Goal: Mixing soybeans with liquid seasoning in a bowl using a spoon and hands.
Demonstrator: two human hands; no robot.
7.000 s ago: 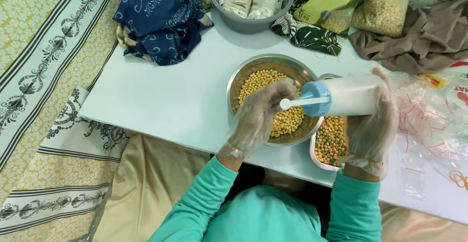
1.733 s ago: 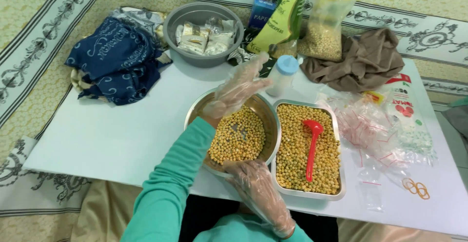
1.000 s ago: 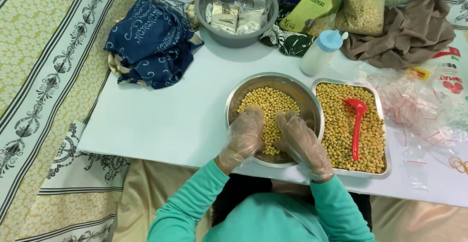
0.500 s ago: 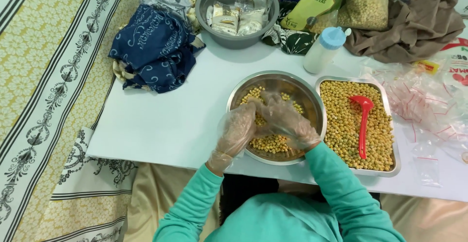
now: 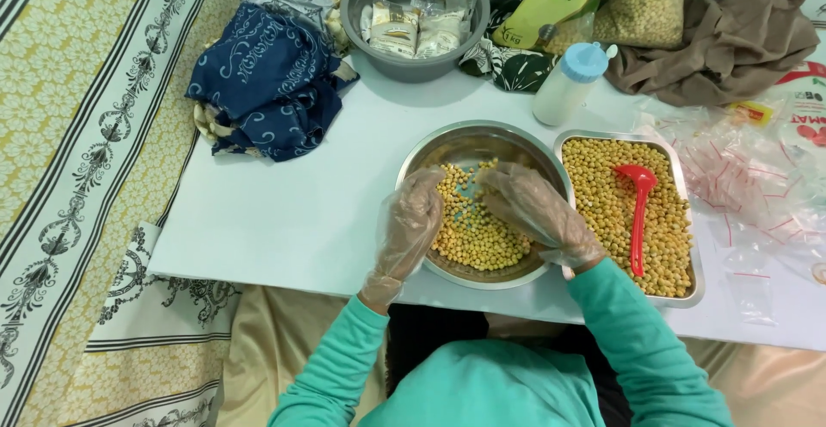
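Chickpeas (image 5: 477, 236) fill the bottom of the round steel bowl (image 5: 465, 141) at the near edge of the white table (image 5: 284, 212), and both gloved hands are down in them. The left hand (image 5: 413, 220) comes in over the bowl's left rim, fingers loosely spread and resting on the heap, gripping nothing. The right hand (image 5: 533, 207) reaches across from the right rim, its fingers slightly curled over the chickpeas, close to the left fingertips but not clasped with them. Just right of the bowl and touching it sits a steel tray (image 5: 684, 220) of more chickpeas with a red scoop (image 5: 638, 212) lying on top. Behind them stands a white bottle (image 5: 568, 87) with a blue cap.
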